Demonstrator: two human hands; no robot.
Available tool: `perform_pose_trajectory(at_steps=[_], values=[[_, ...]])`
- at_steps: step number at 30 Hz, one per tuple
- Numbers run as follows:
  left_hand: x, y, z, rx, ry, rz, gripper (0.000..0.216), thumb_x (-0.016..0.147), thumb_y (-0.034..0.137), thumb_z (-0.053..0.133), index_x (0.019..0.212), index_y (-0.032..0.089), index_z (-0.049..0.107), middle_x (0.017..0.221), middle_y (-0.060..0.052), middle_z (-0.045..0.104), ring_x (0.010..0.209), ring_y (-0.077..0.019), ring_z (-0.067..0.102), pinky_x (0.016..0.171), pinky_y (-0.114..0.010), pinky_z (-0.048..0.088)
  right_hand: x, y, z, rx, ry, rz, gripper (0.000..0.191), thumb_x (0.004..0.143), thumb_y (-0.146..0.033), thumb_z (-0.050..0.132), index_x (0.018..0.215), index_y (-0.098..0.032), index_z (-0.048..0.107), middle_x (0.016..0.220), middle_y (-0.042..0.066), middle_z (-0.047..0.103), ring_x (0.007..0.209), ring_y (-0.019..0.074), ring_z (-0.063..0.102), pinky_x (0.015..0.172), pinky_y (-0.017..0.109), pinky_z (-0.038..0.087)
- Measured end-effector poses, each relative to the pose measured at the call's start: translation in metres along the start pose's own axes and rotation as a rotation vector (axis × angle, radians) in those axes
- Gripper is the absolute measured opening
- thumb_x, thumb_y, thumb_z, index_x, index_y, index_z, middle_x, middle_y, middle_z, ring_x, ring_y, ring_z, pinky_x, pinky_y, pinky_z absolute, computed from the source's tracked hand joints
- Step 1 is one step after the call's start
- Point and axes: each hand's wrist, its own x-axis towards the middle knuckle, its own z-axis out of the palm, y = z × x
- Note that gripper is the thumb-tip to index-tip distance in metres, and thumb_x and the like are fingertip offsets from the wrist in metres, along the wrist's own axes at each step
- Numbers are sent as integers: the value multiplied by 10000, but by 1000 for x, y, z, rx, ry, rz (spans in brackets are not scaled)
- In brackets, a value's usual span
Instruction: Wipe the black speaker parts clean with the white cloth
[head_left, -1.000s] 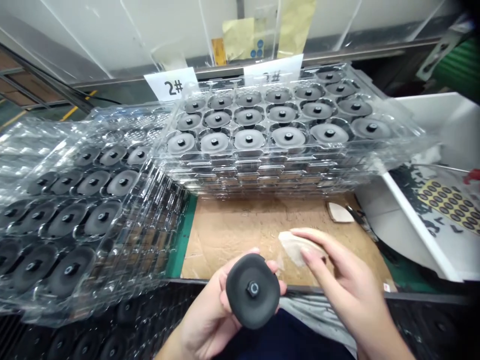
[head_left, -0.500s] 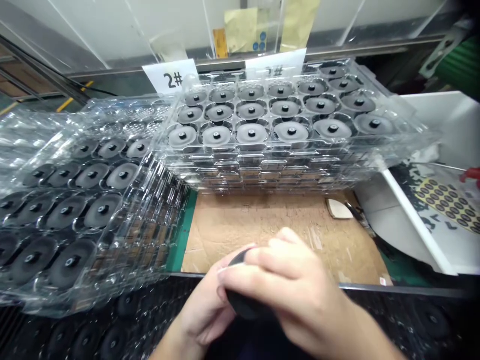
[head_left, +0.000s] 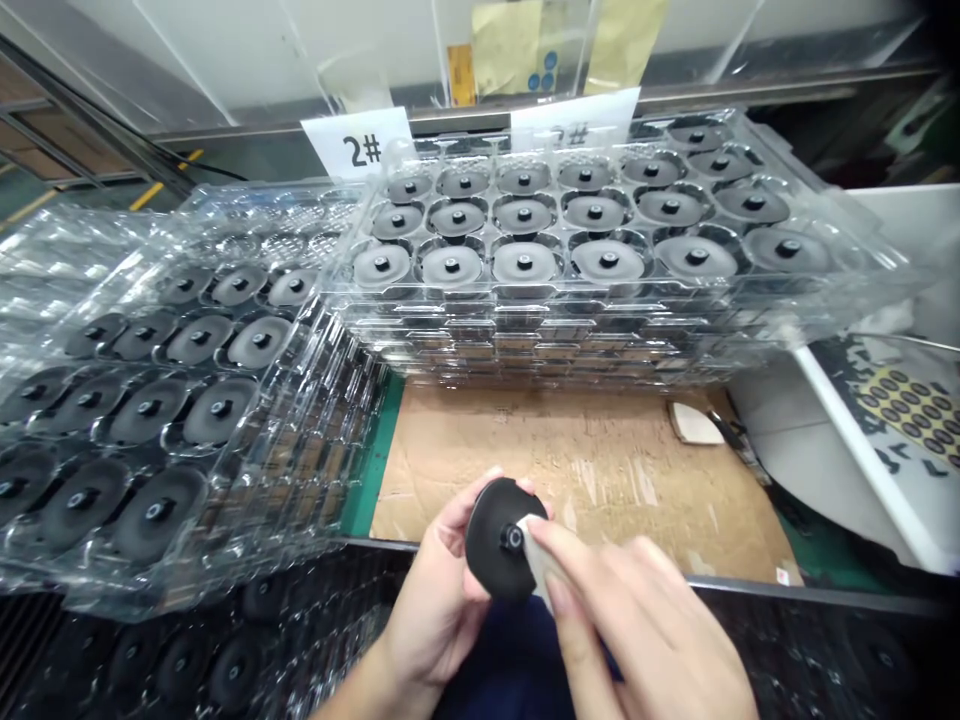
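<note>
My left hand (head_left: 435, 600) grips a round black disc (head_left: 487, 540) by its edge, the face with the raised centre hub turned up towards me. In my right hand (head_left: 645, 625) a thin whitish piece (head_left: 538, 565), possibly a folded cloth or pad, is pinched between thumb and fingers. It lies against the disc's face, right beside the hub. Both hands are above the near edge of a worn cardboard sheet (head_left: 487, 430). Similar discs sit hub-up in the pockets of a clear plastic tray (head_left: 450, 292) behind and in another tray stack (head_left: 247, 430) on the left.
On the cardboard's right lie an off-white pad (head_left: 696, 425) and a dark slender tool (head_left: 742, 445). A white bin (head_left: 862, 450) holds a yellow sheet of ring stickers (head_left: 911, 405) and black scraps. Paper signs (head_left: 360, 145) marked 2# stand behind the trays. More trayed discs (head_left: 184, 660) are below the table edge.
The disc has turned from nearly edge-on to face me. My right hand has shifted off its rim to the right, and the whitish piece now shows against the hub. The view moved slightly.
</note>
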Motion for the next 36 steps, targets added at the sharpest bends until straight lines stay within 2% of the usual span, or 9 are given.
perform_pose_trajectory(at_steps=[4,8,16,19,21,25,28,33,36], values=[[1,-4,2,12,39,15,529,557,16,730,1015,266,641,1059,-10,689,945,-197,643,828,-253,506,0,2,-9,104,-19,108,302,818,-109,511,1115,-133,558,844,64,666,670,160,599,695,328,444],[2,0,1,-8,54,12,515,589,29,706,1037,271,629,1088,-16,672,945,-205,642,781,-241,520,-2,16,-5,496,-205,291,225,837,-204,523,1035,-285,592,880,-35,683,727,114,640,617,185,506],[-2,1,-3,-3,-4,11,497,631,226,735,1107,264,597,1175,-43,625,1031,-233,600,897,-278,464,-14,53,-1,521,3,764,222,834,-370,533,1019,-288,626,1024,-32,676,913,131,628,747,148,497],[-3,-2,-2,5,-13,5,517,622,264,741,1117,257,591,1174,-53,623,1037,-240,594,911,-297,454,3,33,-15,395,170,684,213,845,-322,524,1036,-298,614,1042,-30,656,916,140,611,736,178,491],[-4,-4,-2,23,5,-11,527,629,249,737,1132,261,579,1162,-55,627,1044,-231,587,894,-285,461,15,15,-16,355,184,451,240,847,-237,511,1070,-273,592,1041,-2,648,905,152,599,746,221,485],[-5,-5,-8,70,121,-57,432,716,271,661,1139,268,571,1128,-56,640,1041,-224,584,910,-317,453,29,-2,-4,396,-148,70,258,827,-125,469,1051,-168,590,903,51,665,780,168,596,715,297,480],[-7,-6,-9,117,189,-50,417,721,247,654,1130,265,575,1082,-46,655,1015,-227,594,910,-336,455,37,-2,4,402,-354,106,213,836,-118,455,955,-191,615,854,17,665,739,150,590,676,283,462],[-8,-4,-6,117,146,-107,478,664,164,700,1125,209,581,1046,-63,671,1008,-220,598,906,-294,456,40,0,6,341,-72,28,253,853,-135,417,1047,-124,579,838,67,652,744,172,572,690,320,438],[-10,4,-8,65,100,-141,501,658,95,681,1129,229,572,1123,-58,646,1001,-195,606,870,-249,474,28,7,-8,473,-300,62,207,838,-115,458,980,-190,588,818,3,652,705,120,578,674,246,441]])
